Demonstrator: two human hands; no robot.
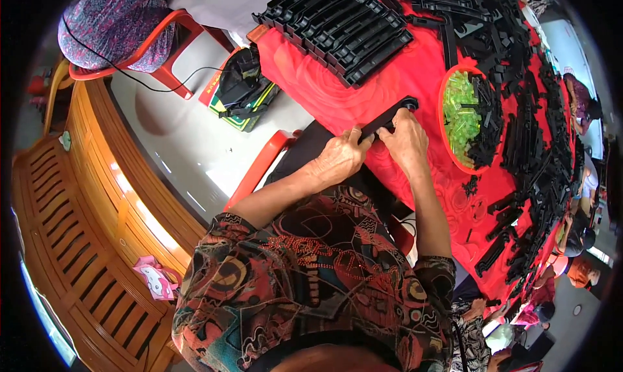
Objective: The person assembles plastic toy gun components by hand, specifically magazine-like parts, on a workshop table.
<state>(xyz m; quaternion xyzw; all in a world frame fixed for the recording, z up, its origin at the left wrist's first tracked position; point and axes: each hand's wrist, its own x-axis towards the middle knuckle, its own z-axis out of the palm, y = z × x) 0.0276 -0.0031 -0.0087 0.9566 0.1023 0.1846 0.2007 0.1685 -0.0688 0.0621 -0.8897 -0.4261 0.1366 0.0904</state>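
Both my hands are on one long black plastic part (384, 118), held at the near edge of the red-covered table (311, 70). My left hand (344, 153) grips its lower left end, thumb and fingers pressed together. Higher up and to the right, my right hand (405, 142) has its fingers closed on the same part, near its rounded far end. The fingers hide much of its middle. Just right of my right hand stands an orange-rimmed round tray (444, 122) with yellow-green clear pieces (462, 112) and small black pieces (485, 129) in it.
A row of assembled black parts (337, 28) lies at the table's far left. Loose black parts (525, 125) are heaped along the right. To the left are a red chair (170, 80), a box with a black bag (243, 86) and a wooden bench (84, 223). Other people sit around.
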